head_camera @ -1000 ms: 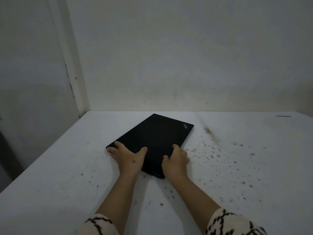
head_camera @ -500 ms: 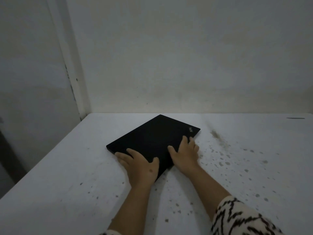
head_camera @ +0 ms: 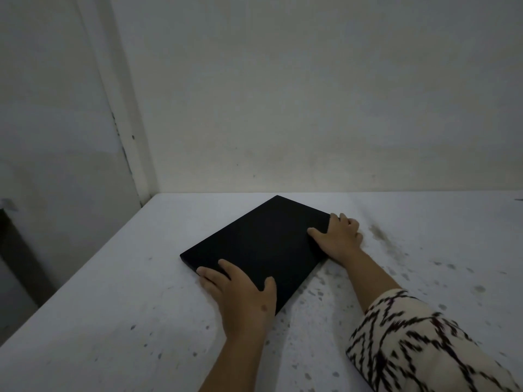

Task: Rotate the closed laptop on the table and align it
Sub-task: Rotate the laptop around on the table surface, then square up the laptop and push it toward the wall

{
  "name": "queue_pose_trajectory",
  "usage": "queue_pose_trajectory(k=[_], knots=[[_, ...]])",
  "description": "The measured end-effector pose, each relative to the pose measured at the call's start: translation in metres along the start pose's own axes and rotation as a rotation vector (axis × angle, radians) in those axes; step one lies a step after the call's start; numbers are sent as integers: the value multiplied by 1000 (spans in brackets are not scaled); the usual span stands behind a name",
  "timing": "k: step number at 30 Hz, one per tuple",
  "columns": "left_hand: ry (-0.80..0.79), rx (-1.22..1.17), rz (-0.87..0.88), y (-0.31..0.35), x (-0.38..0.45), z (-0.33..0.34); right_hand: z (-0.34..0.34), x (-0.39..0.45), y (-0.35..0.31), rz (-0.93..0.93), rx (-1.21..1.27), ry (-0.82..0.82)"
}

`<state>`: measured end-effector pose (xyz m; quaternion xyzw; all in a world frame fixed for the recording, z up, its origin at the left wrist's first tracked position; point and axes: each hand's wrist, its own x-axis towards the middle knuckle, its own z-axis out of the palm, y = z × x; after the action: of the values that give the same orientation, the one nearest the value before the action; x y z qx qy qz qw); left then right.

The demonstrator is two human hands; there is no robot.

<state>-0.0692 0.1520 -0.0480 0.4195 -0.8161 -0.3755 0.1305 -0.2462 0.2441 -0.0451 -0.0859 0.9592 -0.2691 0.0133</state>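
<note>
A closed black laptop (head_camera: pixel 260 244) lies flat on the white table (head_camera: pixel 113 306), skewed so one corner points at the back wall. My left hand (head_camera: pixel 243 295) clasps its near edge, thumb on the lid and fingers spread toward the near-left corner. My right hand (head_camera: pixel 339 237) grips the right-hand corner, thumb on the lid, fingers wrapped over the edge. That hand hides the lid's logo corner.
The table is speckled with dark stains (head_camera: pixel 387 244) on its right half. A pale wall (head_camera: pixel 311 108) runs along the back edge. The table's left edge (head_camera: pixel 70 281) drops off beside a wall corner post (head_camera: pixel 124 137).
My right hand slid along the laptop's right edge from the near corner up to the far-right corner. The left hand shifted right along the near edge. The laptop turned slightly.
</note>
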Motion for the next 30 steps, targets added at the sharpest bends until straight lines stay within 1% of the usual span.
queue_pose_trajectory(k=[6, 9, 12, 19, 25, 30], knots=[[-3, -6, -25, 2, 2, 0, -6, 19, 4, 2, 37, 10], [-1, -16, -20, 2, 3, 0, -6, 22, 3, -22, -40, -12], [19, -27, 21, 0, 7, -1, -4, 22, 4, -19, -68, -6], [43, -119, 176, -8, 25, -4, -12, 9, 23, 48, 3, 60], [-33, -143, 313, -15, 29, -11, -26, -21, 47, 111, 23, 93], [-116, -180, 372, -14, 31, -21, -36, -52, 64, 156, 31, 115]])
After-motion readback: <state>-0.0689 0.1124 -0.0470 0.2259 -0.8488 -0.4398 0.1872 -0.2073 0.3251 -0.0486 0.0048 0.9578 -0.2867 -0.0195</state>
